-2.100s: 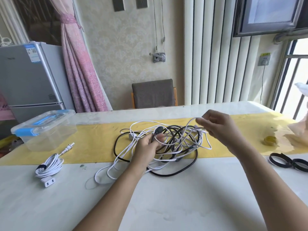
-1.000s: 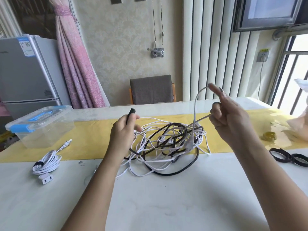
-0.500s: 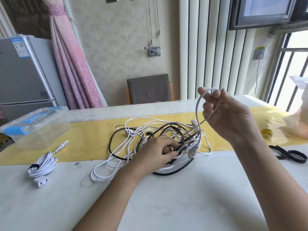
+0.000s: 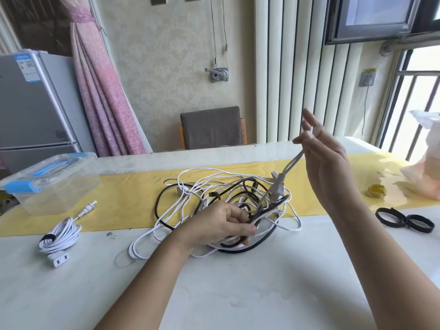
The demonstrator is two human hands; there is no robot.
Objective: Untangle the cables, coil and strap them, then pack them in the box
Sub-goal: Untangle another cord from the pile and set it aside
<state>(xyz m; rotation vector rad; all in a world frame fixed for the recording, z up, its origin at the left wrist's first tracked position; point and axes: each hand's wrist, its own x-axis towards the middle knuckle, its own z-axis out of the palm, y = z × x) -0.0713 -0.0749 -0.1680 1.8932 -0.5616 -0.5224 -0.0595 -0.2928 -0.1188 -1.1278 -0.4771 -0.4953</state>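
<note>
At the far left we see a grey fridge [image 4: 31, 103] behind the table [image 4: 238, 294], and in front of it the clear box [image 4: 59, 196] with blue latches, lid on, sitting at the left end of the yellow runner [image 4: 123, 198]. Just in front of the box lies a coiled cable [image 4: 60, 235], white and bound by a dark strap, its plug pointing toward the box and its socket end toward us. A pink curtain [image 4: 102, 96] hangs behind. In the middle of the table, half on the runner and half on the bare top, we find the tangle [image 4: 228, 194] of black and white cables. The left hand [image 4: 221, 225] rests at the tangle's near edge with its fingers curled round several black and white strands. A grey chair [image 4: 212, 127] stands beyond the table. To the right, the right hand [image 4: 326, 158] is raised above the tangle; it pinches a white cable [image 4: 291, 164] near its fingertips while the other fingers stand loosely extended. That cable slants down to a pale plug [image 4: 277, 189] at the top right of the heap. Further right, a small yellow roll [image 4: 376, 190] sits on the runner, two black straps [image 4: 390, 217] lie looped side by side on the bare top, and a pale bag [image 4: 426, 167] is at the table's right edge.
</note>
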